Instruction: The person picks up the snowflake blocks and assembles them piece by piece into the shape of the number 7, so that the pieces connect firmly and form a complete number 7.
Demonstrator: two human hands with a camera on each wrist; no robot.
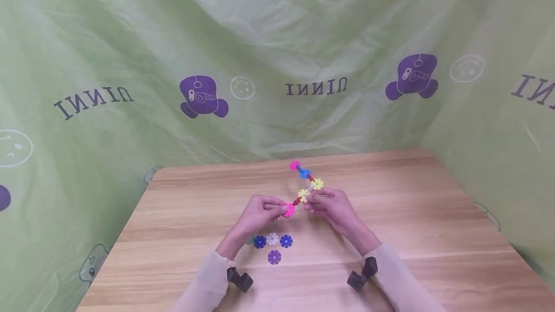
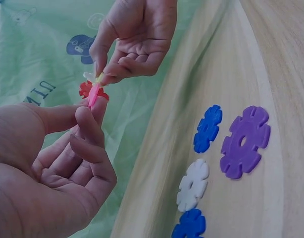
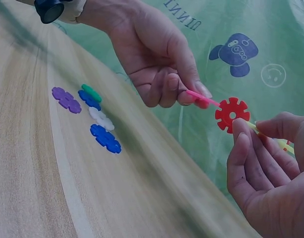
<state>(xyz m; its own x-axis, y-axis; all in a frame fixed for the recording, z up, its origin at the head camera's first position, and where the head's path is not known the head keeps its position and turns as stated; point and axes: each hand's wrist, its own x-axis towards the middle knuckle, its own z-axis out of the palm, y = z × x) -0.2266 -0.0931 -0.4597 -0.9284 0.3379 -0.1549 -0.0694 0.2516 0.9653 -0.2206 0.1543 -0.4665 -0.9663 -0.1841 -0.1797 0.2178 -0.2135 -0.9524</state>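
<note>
My left hand (image 1: 263, 208) pinches the pink end disc (image 1: 290, 210) of a disc chain (image 1: 305, 174); my right hand (image 1: 333, 206) pinches its near yellow disc (image 1: 302, 195), with a red disc (image 3: 225, 119) between the 2 grips. From my head, the chain runs above the wooden table (image 1: 191, 206) from my left fingertips toward 2 o'clock, then bends at the 2nd yellow disc (image 1: 317, 184) toward 10 o'clock. On the table, a purple disc (image 1: 274, 257) has a white disc (image 1: 271, 239) at 12 o'clock, 1 blue disc (image 1: 286, 241) at 1, another blue disc (image 1: 259, 241) between 10 and 11, and a partly hidden green disc (image 1: 250, 240) at 10.
</note>
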